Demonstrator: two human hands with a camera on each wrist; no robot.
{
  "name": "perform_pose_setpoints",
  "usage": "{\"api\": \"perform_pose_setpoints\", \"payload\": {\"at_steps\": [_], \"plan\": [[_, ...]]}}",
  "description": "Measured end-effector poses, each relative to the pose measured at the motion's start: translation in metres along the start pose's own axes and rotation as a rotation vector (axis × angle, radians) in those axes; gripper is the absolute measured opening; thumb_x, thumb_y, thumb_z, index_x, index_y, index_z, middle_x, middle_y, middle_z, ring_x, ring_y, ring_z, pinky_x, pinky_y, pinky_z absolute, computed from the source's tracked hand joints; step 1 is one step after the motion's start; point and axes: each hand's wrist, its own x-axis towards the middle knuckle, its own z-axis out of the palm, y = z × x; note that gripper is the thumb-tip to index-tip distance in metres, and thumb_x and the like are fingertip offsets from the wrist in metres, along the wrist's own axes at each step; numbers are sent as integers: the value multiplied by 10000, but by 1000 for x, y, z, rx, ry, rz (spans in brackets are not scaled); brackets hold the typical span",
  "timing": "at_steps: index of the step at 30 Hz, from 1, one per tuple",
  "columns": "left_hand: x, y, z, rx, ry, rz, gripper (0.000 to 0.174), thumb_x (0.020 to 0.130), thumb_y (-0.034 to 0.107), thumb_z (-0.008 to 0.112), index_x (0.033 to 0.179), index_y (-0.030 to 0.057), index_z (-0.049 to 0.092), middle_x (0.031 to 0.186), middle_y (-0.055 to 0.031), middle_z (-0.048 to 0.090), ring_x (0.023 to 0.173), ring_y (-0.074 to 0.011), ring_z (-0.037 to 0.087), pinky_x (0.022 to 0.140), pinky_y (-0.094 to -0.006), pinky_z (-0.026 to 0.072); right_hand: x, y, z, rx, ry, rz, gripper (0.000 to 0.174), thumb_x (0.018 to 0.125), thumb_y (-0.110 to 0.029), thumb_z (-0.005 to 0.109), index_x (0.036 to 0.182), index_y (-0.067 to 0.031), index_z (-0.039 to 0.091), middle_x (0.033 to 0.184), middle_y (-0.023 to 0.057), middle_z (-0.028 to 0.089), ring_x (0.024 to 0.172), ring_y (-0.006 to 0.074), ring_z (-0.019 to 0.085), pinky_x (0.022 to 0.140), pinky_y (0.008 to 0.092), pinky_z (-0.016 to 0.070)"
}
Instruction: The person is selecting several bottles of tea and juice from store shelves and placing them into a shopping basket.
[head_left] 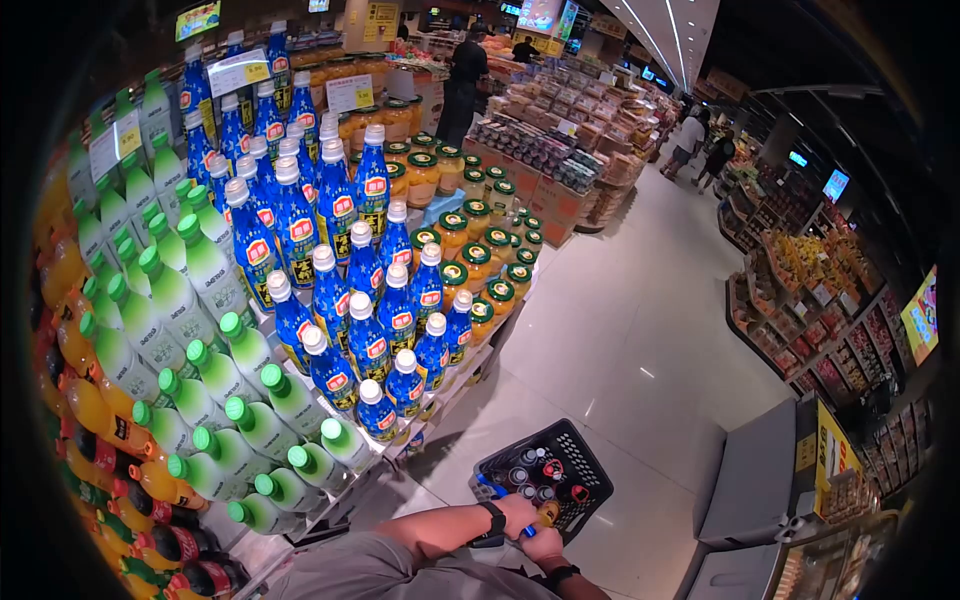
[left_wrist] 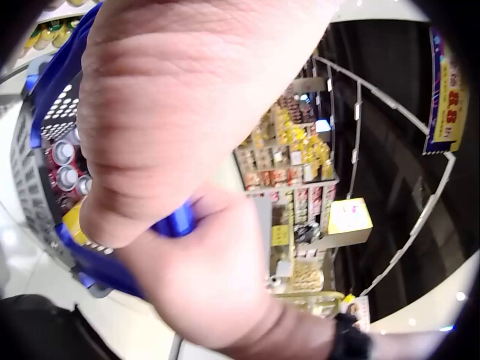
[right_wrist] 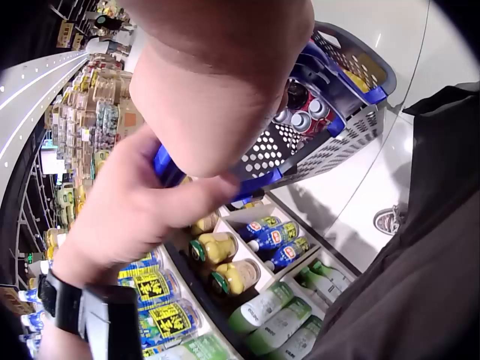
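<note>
Gripped at the basket's (head_left: 562, 432) near rim: blue handle (left_wrist: 175, 222), with left hand (head_left: 517, 512) and right hand (head_left: 545, 545) both curled tight round it. Mostly hidden under fingers. Inside, only can tops (head_left: 540, 472) visible, labels unreadable. Basket hanging off the corner of the bottle display (head_left: 370, 340).

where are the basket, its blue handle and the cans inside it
basket (head_left: 586, 452): head view, on its dark upper rim
blue handle (left_wrist: 174, 223): left wrist view, on the short shiny stretch that shows
cans (right_wrist: 304, 120): right wrist view, on one silver can top
</note>
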Motion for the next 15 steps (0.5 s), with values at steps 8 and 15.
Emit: {"api": "perform_pose_setpoints", "payload": {"at_steps": [8, 15], "plan": [[84, 18, -34, -23, 143, -110, 166, 621, 156, 717, 746, 51, 745, 804, -173, 714, 821, -360, 704, 711, -446, 569, 43, 72, -36, 145, 132, -68, 285, 739, -339, 759, 841, -74, 742, 759, 191, 693, 775, 373, 695, 716, 439, 560], [165, 49, -59, 20, 87, -233, 177, 618, 164, 707, 774, 103, 763, 851, -109, 734, 855, -282, 719, 696, -401, 566, 71, 130, -96, 160, 77, -133, 342, 738, -325, 754, 913, -32, 736, 797, 223, 691, 812, 398, 686, 719, 455, 547]]}}
